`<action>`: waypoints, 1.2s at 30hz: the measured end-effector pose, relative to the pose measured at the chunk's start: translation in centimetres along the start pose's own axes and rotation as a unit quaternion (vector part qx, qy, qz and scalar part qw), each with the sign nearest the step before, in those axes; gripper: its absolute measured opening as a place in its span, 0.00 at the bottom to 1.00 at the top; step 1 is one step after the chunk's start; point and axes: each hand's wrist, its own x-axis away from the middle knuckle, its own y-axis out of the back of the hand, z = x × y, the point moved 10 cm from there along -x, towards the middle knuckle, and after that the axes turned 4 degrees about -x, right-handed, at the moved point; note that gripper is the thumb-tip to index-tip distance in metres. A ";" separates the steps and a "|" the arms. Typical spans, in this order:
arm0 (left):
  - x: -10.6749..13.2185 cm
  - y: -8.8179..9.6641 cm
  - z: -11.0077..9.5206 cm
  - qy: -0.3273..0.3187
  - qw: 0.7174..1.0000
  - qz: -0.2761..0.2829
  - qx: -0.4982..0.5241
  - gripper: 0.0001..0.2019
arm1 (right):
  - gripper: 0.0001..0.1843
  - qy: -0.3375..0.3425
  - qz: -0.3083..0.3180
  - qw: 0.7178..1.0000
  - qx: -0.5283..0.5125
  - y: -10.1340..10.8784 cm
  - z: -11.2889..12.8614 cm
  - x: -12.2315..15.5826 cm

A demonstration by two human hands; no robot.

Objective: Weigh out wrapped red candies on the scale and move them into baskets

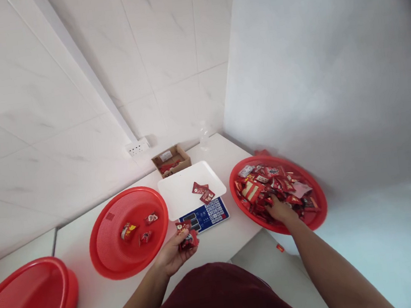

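Note:
My left hand (pixel 176 253) is closed around several small red snack packets (pixel 188 237), held just in front of the blue keypad of a digital scale (pixel 179 187). Two red packets (pixel 204 192) lie on the scale's white pan. On the right, my right hand (pixel 277 209) reaches into a red basket (pixel 322 194) heaped with red and a few pale packets (pixel 271 176). Its fingertips are sunk among the packets, so whether they grip one is hidden. Left of the scale stands another red basket (pixel 101 266) with 3 packets (pixel 144 237) inside.
One more red basket (pixel 67 291) stands at the far left, partly out of view. Behind the scale are an open cardboard box (pixel 171 159) with red packets and a clear bottle (pixel 204 136). A wall socket (pixel 138 147) sits above the white table (pixel 73 240); walls border the back and right.

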 end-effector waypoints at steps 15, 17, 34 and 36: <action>-0.1 0.3 -0.1 -0.008 1.000 0.004 0.007 0.08 | 0.19 0.034 -0.068 0.982 -0.174 1.6 -1.1 1.8; -0.3 0.2 -0.1 -0.013 1.000 0.011 0.011 0.08 | 0.21 0.041 -0.085 0.974 -0.208 2.5 -0.8 2.5; 1.1 2.2 0.3 -0.039 0.997 0.016 0.067 0.08 | 0.20 0.234 0.042 0.929 -0.285 -1.1 21.0 3.4; 1.3 2.7 0.3 -0.047 0.996 0.011 0.074 0.09 | 0.21 0.237 0.034 0.935 -0.261 -1.8 21.7 3.4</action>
